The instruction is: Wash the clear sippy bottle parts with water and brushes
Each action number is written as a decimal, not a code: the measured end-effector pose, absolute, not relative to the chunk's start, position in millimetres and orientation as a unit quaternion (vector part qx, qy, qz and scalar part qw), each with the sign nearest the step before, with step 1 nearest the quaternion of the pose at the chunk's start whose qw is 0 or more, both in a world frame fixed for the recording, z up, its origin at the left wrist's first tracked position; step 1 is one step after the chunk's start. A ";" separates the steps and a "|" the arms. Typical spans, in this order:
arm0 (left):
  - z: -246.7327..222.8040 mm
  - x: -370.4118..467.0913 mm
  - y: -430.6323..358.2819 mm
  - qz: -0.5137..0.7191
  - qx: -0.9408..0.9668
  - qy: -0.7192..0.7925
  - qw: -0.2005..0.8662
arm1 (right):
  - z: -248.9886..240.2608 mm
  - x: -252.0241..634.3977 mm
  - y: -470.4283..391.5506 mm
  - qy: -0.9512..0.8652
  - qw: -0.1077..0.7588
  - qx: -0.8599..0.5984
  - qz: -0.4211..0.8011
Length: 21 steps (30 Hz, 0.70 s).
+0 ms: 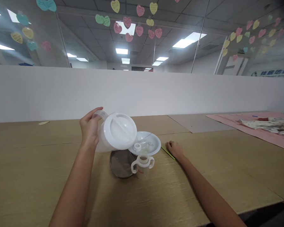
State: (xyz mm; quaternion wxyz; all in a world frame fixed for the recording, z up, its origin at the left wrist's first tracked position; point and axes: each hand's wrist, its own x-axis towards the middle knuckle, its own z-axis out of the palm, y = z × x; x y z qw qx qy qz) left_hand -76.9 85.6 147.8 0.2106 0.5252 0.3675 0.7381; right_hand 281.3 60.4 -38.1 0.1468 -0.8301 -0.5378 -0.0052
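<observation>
My left hand (88, 127) is closed around the handle of a clear plastic pitcher (119, 130) with a round white lid. The pitcher is held tilted to the right, above the grey round tray (121, 164) and the edge of a white bowl (156, 145). In the bowl lie a white ring-like cap (137, 147) and clear parts. An open baby bottle (143, 162) with two white handles stands upright in front of the bowl. My right hand (175, 149) rests on the table with its fingers curled, beside a thin green stick (168, 152).
A tan table (156, 201) spreads across the view. A flat pale piece (44, 123) lies at the back left. On the right, crumpled cloth (267, 125) lies on a pink sheet (229, 119). A low white wall (142, 91) with glass above it closes off the back.
</observation>
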 end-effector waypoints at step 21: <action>159.7 -53.3 49.3 0.671 0.656 0.311 0.151 | -35.9 280.2 59.7 -0.539 0.141 -0.831 -0.003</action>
